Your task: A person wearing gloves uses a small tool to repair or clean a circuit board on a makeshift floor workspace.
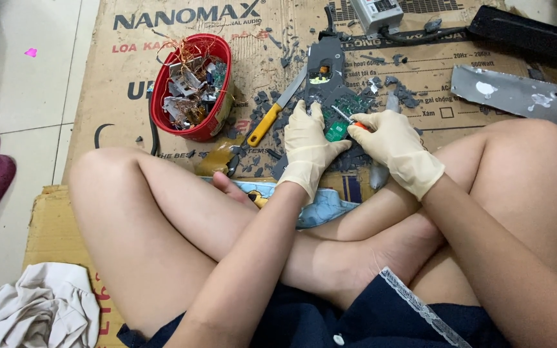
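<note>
I see both hands gloved in pale latex, working at the twelve o'clock edge of the crossed legs. The left hand (305, 143) lies curled over a green circuit board (349, 106), pinning it against the grey plastic casing (325, 72) on the cardboard sheet (98, 96). The right hand (396, 147) is closed around a small orange-handled screwdriver (346, 118), tip pointing toward ten o'clock onto the board. I judge the board light, stiff and brittle; it is best gripped by its bare edges, since the gloves may slip on it. A yellow-handled knife (275, 111) lies just at nine o'clock of the left hand. The red bowl of scrap wire (191, 87) sits well apart, further toward nine o'clock.
</note>
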